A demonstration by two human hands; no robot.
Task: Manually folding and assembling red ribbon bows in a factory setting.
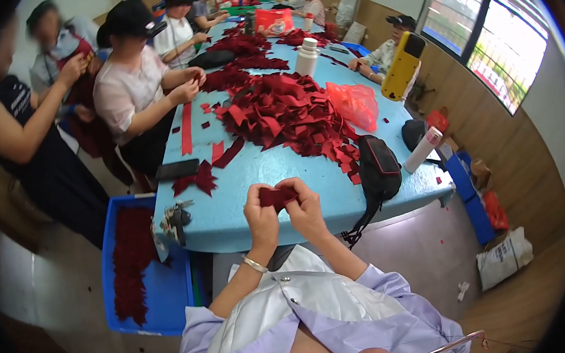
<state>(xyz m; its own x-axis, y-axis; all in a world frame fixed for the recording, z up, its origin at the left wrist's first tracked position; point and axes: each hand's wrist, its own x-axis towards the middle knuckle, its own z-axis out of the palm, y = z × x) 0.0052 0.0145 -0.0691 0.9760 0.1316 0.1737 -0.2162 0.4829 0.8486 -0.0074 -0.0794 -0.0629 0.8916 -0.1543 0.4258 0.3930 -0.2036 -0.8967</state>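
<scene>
Left grip [261, 213]: here it is, thumb and fingers pinched on the near-left end of the cloth.
Right grip [306, 208]: matching it, clamped on the other end.
Cloth piece [276, 197]: dark red, caught right between both grips, at the near side of the blue table [223, 218].
Slip watch: fingers hide both ends; one lazy pinch and the piece could spring loose.
Blue bin [173, 304]: low and left of the grip, red strips [132, 261] heaped inside; a spill looks possible if it's kicked.
Keys [177, 218]: left of the grip, by the table's corner; a swinging elbow could send them over.
Black pouch [380, 169]: right of the grip, strap dangling over the edge. Snag that, and down it could come!
Phone [178, 170]: farther out, left of the grip.
Big red pile [284, 113]: straight beyond the grip, loosely heaped; a careless nudge could start a slide.
White bottle [307, 56]: upright behind the pile; a hard shove of cloth could topple it.
</scene>
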